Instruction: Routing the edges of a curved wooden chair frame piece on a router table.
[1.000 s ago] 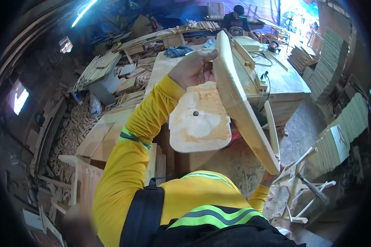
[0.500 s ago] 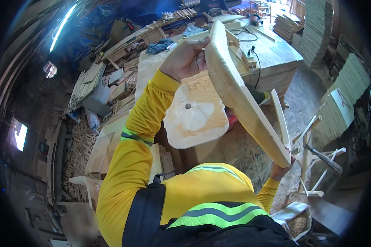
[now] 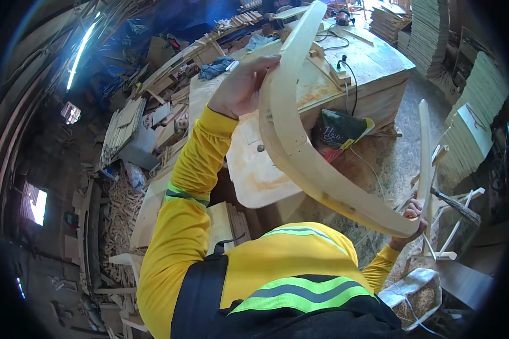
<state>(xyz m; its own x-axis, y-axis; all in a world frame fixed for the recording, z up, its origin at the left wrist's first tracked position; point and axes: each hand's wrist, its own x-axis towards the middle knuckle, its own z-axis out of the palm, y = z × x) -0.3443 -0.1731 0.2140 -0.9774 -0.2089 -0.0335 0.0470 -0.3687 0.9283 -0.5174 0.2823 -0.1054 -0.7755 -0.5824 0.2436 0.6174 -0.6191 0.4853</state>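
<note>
Item: curved wooden piece (image 3: 300, 152), pale, long and bowed, held up in the air in front of the person, above the bench (image 3: 373, 68). It ran from upper centre, near the far edge of the bench, down in an arc to lower right.

Left hand (image 3: 240, 85): clasped the inner edge of the curved wooden piece near its upper part, fingers wrapped round the wood, yellow sleeve (image 3: 186, 186) raised toward it.

Right hand (image 3: 412, 217): closed on the lower end of the same piece, mostly hidden behind the wood; only fingers and wrist showed.

Second slender pale strip (image 3: 424, 147): stood nearly upright just beside the right hand; whether that hand also touched it could not be told.

Flat rounded wooden panel (image 3: 260, 169): lay below and behind the arc, a small dark knob near its middle.

Dark green bag (image 3: 336, 133): leaned against the side of the bench, beyond the arc.

Black cable (image 3: 350, 79): trailed over the bench top and down its side.

Blue-grey cloth (image 3: 218, 66): lay on the far left of the bench.

Stacks of thin boards (image 3: 475, 107): stood well apart to the right.

Sack of sawdust (image 3: 415, 291): sat on the floor at lower right.
</note>
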